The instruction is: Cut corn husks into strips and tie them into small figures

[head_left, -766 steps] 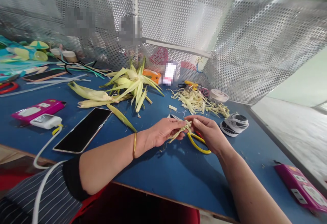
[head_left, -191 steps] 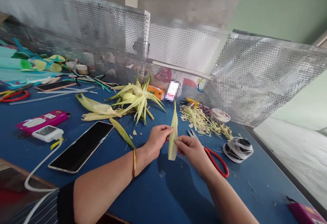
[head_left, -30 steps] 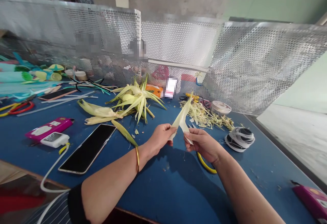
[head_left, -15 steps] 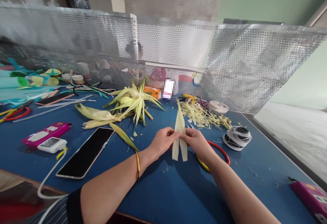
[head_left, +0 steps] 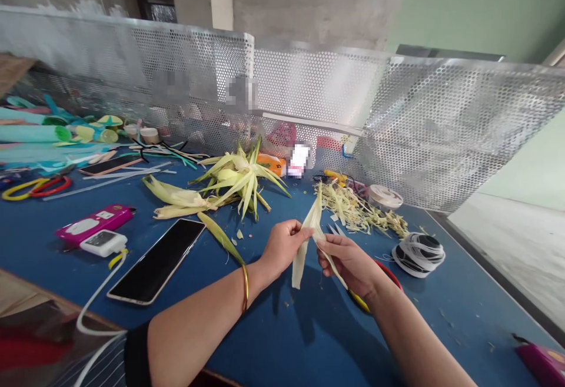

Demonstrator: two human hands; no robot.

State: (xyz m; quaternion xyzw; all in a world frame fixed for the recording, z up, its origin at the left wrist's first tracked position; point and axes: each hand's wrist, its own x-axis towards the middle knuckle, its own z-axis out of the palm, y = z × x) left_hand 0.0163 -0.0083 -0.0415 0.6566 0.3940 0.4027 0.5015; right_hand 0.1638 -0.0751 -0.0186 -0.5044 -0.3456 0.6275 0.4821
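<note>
A pale yellow corn husk leaf [head_left: 304, 245] is held upright over the blue table [head_left: 273, 340], split lengthwise from the bottom. My left hand [head_left: 282, 245] pinches the wider left strip. My right hand [head_left: 348, 260] pinches the thin right strip, pulled away to the right. Under my right hand lie scissors [head_left: 384, 266] with red and yellow handles, mostly hidden by the wrist.
A heap of corn husks [head_left: 229, 178] lies behind, shredded husk strips [head_left: 357, 210] to its right. A phone [head_left: 156, 260], a pink power strip [head_left: 95, 222] and a white charger [head_left: 103, 242] sit at left. A coil of white band [head_left: 419, 251] lies right. Perforated metal screens [head_left: 397, 122] wall the back.
The two strips of the leaf have been pulled further apart; my right hand has drawn its thin strip down and to the right. The camera view has shifted slightly.
</note>
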